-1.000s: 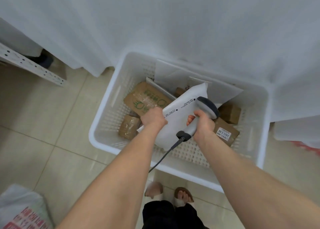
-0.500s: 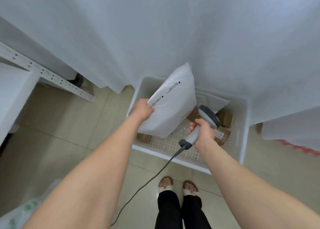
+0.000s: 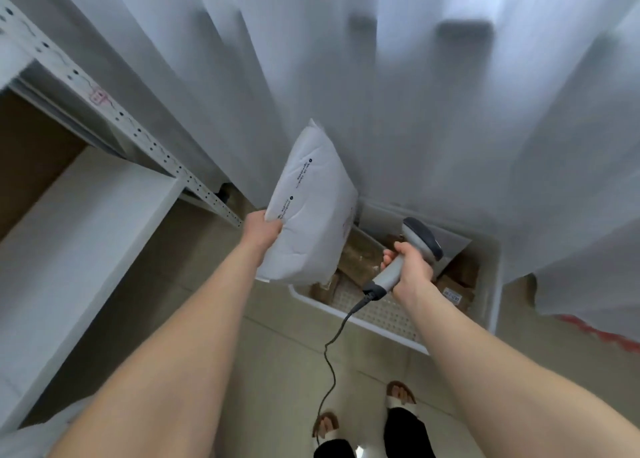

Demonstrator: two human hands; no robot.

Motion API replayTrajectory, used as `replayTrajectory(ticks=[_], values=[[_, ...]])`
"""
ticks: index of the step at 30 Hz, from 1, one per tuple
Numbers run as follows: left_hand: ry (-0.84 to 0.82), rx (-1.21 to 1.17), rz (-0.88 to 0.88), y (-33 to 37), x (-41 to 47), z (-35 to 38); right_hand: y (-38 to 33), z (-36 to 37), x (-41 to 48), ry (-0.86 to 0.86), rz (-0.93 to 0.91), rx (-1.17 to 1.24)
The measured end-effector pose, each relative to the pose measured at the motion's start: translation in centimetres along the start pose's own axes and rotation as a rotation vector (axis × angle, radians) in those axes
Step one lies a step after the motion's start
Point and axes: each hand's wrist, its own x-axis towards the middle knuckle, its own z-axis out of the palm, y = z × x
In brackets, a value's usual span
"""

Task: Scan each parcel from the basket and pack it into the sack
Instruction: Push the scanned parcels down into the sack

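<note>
the left hand grips the near left corner of the white padded parcel, fingers curled over its edge. the parcel is held up in the air, tilted, in front of the white curtain; in the picture it covers the left end of the basket. the right hand is wrapped round the grip of the scanner, fingers closed tight on it. the scanner's dark head stands just right of the parcel's right edge, apart from it. the cable hangs from the grip toward the floor between the arms.

the step in hand looks like the scan itself. the face turned to the camera carries only two short lines of print, and a trace of red shows at the parcel's right edge (whether a label sits on the hidden side i cannot tell). to do it well, i would roll the left wrist so the barcode side faces the scanner's window. i would also pull the soft face flat, since a padded bag bows and a bent code reads badly. a corner grip lets the bag droop, so a hold further in would help. bring the head square to the code with a gap between, and mind the cable does not snag on the basket rim.

brown boxes lie in the basket. the sack is not clearly in view.
</note>
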Motion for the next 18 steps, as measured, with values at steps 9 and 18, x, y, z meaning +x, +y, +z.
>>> replayTrajectory(ticks=[9,18], values=[[0.062,-0.325,-0.126,-1.7,-4.7,-7.8,4.6,1.4,-7.3,-0.088,-0.033,-0.009],[0.086,-0.745,-0.244,-1.4,-8.7,-14.0,8.8,3.0,-13.5,-0.169,0.032,0.075]])
